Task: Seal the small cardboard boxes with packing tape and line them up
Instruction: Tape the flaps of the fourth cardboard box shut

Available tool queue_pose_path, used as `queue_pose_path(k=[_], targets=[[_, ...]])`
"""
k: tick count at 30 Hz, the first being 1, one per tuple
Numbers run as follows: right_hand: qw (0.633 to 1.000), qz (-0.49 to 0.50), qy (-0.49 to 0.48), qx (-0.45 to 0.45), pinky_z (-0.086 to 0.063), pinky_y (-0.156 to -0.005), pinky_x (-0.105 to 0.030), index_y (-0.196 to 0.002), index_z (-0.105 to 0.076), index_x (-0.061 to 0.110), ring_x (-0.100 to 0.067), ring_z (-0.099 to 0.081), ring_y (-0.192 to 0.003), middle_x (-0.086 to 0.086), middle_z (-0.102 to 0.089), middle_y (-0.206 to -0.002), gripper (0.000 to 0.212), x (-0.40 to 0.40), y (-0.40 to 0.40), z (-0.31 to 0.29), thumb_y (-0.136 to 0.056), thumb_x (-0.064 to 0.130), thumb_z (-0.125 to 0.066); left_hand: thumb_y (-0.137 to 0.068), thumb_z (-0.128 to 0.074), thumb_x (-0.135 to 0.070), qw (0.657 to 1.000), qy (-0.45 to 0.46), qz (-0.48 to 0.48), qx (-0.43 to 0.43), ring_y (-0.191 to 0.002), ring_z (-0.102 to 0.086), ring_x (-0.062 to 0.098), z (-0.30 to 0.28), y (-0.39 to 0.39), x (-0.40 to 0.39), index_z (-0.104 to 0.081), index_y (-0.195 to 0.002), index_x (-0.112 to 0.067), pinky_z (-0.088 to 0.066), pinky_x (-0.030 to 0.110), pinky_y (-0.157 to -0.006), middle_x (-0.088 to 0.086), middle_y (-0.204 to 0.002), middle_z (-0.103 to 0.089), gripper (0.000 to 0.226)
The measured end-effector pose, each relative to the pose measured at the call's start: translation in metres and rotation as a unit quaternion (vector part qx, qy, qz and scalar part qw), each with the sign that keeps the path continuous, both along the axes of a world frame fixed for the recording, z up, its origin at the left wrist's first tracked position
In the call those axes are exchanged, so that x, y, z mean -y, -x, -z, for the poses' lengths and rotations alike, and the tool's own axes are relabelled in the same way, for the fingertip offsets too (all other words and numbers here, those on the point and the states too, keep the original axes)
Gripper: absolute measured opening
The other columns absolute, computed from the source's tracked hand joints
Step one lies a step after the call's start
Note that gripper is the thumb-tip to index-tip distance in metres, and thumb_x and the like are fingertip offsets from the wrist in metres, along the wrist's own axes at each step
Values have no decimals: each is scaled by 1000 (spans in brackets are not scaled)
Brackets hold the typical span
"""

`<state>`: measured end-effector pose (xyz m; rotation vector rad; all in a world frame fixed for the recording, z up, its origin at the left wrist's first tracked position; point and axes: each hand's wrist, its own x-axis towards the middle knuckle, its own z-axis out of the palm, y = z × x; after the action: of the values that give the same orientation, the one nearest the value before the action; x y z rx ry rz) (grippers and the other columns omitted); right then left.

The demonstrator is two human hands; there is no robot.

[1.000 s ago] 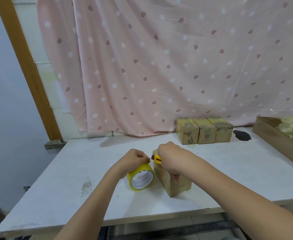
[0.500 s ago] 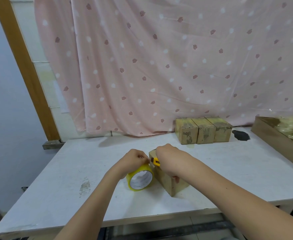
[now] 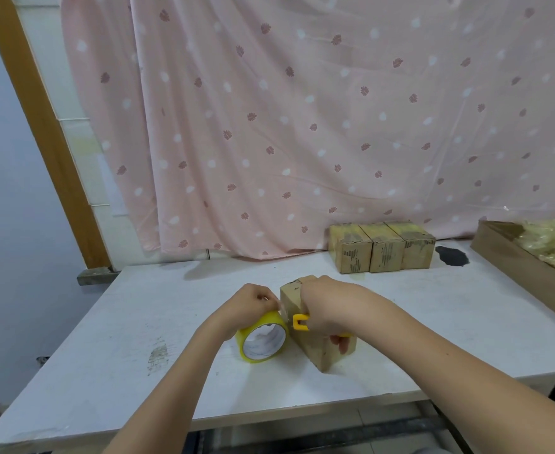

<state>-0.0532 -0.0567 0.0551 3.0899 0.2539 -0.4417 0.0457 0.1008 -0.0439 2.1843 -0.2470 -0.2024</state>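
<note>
- Since a second ago, the small yellow plastic cutter (image 3: pixel 300 323) in my right hand (image 3: pixel 330 309) has dropped from the box's top edge to partway down its left face, next to the roll. I read that as the tape being sliced free.
- My left hand (image 3: pixel 248 304) still grips the top of the yellow roll of packing tape (image 3: pixel 262 337), which stands on edge against the box on the white table (image 3: pixel 132 322).
- My right hand curls round the cutter while lying over the small brown cardboard box (image 3: pixel 318 350); the blade is hidden, so I can't tell if the cut is finished.
- The box sits near the table's front edge, angled; the tape on it is barely visible.
- Three taped brown cardboard boxes (image 3: pixel 382 249) stand touching in a row by the pink curtain (image 3: pixel 302 126).
</note>
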Motion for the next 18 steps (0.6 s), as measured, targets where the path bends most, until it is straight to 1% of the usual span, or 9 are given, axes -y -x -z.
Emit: queue_pose_path(k=[2, 3, 6, 9, 10, 13, 14, 16, 18], targets=[[998, 22, -56, -10, -55, -54, -27, -83, -65, 6, -20, -70, -53, -9, -68, -65, 19, 11, -2, -3, -86, 1, -47, -93, -63, -17, 1000, 0, 4, -3, -76, -57, 14, 0, 0, -1, -74, -82, -17, -46, 25, -71, 0, -83, -66, 16], [994, 35, -98, -12, -53, -52, -25, -96, -70, 4, -23, -71, -55, -9, -70, -67, 28, 17, -2, -6, -86, 2, -44, -93, -64, -19, 1000, 0, 3, -4, -76, -56, 15, 1, -1, -2, -74, -82, -18, -47, 27, -72, 1, -84, -66, 15], [980, 59, -189, 27, -46, -43, -16, -121, -65, 8, -20, -65, -46, -10, -67, -64, 35, 36, -8, -12, -96, 11, -41, -93, -65, -20, 1000, 7, 1, -9, -75, -57, 17, 1, -1, -2, -74, -82, -17, -49, 30, -71, 3, -83, -66, 14], [967, 80, -220, 105, -57, -59, -30, -117, -63, 23, -25, -69, -54, -17, -70, -93, 29, 52, -22, -3, -102, 18, -39, -93, -64, -20, 1000, 20, 5, -22, -69, -61, 21, 1, 0, -3, -73, -85, -14, -53, 33, -69, 5, -76, -67, 14], [962, 96, -225, 124, -59, -63, -33, -125, -61, 23, -25, -68, -53, -17, -67, -102, 34, 58, -31, 4, -102, 17, -37, -94, -63, -20, 999, 23, 6, -25, -68, -62, 22, 1, 1, -3, -72, -85, -14, -53, 33, -67, 6, -74, -67, 14], [955, 143, -205, 158, -56, -61, -31, -140, -52, 20, -17, -64, -43, -15, -61, -123, 41, 81, -55, 33, -102, 18, -38, -95, -61, -21, 999, 22, 4, -25, -67, -63, 24, 1, 4, -3, -71, -87, -13, -53, 31, -62, 7, -73, -69, 15], [955, 157, -192, 166, -57, -64, -32, -138, -53, 16, -18, -66, -48, -14, -61, -124, 39, 89, -62, 44, -101, 20, -41, -96, -60, -22, 999, 21, 2, -25, -66, -63, 23, 1, 4, -3, -71, -89, -13, -54, 30, -62, 8, -73, -69, 16], [952, 191, -170, 169, -57, -78, -37, -129, -56, 8, -24, -70, -76, -13, -64, -116, 35, 102, -71, 66, -99, 24, -47, -96, -58, -23, 999, 19, 1, -26, -66, -64, 21, 2, 5, -4, -71, -91, -12, -54, 31, -63, 11, -75, -70, 17], [951, 214, -157, 157, -53, -84, -39, -125, -56, 7, -27, -65, -95, -12, -63, -114, 35, 111, -75, 85, -97, 27, -53, -97, -58, -23, 999, 20, -2, -28, -66, -64, 20, 2, 6, -4, -70, -92, -12, -54, 32, -64, 12, -77, -70, 17]])
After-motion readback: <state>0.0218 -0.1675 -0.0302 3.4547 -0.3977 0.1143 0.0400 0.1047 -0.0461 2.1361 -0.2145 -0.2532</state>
